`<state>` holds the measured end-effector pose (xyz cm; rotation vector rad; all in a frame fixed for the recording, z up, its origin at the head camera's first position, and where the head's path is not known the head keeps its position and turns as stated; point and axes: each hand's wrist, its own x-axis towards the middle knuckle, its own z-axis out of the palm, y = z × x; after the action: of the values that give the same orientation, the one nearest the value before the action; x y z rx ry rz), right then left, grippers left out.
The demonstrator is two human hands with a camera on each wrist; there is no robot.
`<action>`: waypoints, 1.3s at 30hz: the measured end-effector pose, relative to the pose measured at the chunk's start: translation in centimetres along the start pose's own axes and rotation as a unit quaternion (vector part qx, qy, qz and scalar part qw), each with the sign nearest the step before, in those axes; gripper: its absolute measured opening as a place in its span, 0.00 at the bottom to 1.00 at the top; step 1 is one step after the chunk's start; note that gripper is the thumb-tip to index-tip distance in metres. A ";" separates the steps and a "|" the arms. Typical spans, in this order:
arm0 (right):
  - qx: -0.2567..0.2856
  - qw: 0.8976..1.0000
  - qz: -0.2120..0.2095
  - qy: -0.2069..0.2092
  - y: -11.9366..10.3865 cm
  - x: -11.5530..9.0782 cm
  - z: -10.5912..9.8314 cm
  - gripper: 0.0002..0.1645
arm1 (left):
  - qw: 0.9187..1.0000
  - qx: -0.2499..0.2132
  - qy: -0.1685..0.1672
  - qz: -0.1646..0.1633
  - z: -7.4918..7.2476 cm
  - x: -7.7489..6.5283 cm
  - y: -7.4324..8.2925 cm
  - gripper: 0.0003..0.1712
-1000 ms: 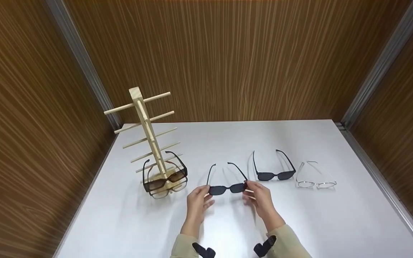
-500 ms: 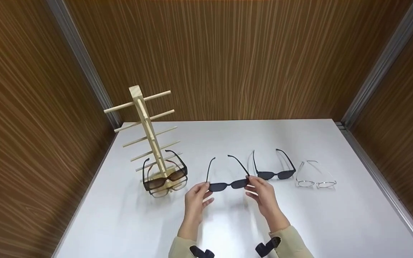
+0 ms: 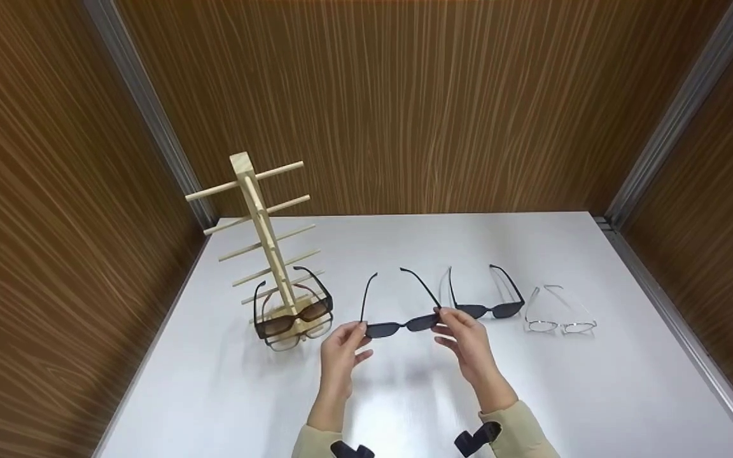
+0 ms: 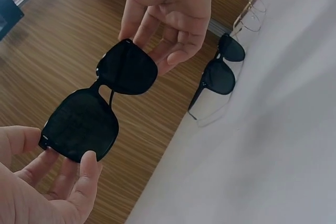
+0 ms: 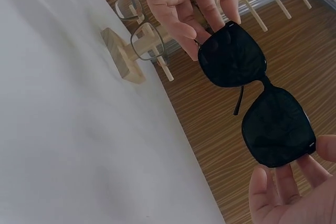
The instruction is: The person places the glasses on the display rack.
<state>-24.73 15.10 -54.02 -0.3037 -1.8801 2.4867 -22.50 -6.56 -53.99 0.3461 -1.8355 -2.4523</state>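
Black sunglasses (image 3: pixel 383 329) with dark lenses and unfolded temples are held up above the white table between both hands. My left hand (image 3: pixel 340 351) pinches the frame's left outer corner between thumb and fingers. At the opposite corner, my right hand (image 3: pixel 466 341) pinches the frame near the hinge. Both wrist views show the sunglasses (image 4: pixel 84 124) from the lens side, with a thumb and fingers at each end. To the left stands a wooden eyewear rack (image 3: pixel 258 210); brown-lensed sunglasses (image 3: pixel 275 326) and clear-lensed eyeglasses (image 5: pixel 148 41) hang on its lower pegs.
Another pair of black sunglasses (image 3: pixel 505 310) rests on the table (image 3: pixel 627 381), just behind my right hand. Thin-framed eyeglasses (image 3: pixel 560 327) lie farther right. Wood-grain panels (image 3: pixel 417 108) wall in the back and both sides. The rack's upper pegs (image 3: pixel 280 170) stick out sideways.
Both hands have raised the black sunglasses and carried them slightly away from me and left, tilting them a little. The rack and the other eyewear stay in place.
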 end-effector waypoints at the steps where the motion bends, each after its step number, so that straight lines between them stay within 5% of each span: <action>1: 0.000 1.000 -0.002 -0.002 -0.1 0.0 0.0 0.18 | 1.000 0.001 -0.001 0.001 -0.1 0.0 0.0 0.17; 24: 0.015 0.997 -0.044 -0.065 -2.0 -1.1 2.3 0.19 | 0.999 -0.014 0.017 0.045 -1.5 -2.6 2.9 0.17; 39: 0.019 0.993 -0.043 -0.107 -3.2 -1.5 4.7 0.16 | 0.994 -0.011 0.072 0.075 -2.7 -4.1 4.7 0.17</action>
<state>-24.35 11.35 -49.53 0.0452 -1.8678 2.5842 -18.36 -9.69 -49.64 0.3589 -1.7103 -2.2815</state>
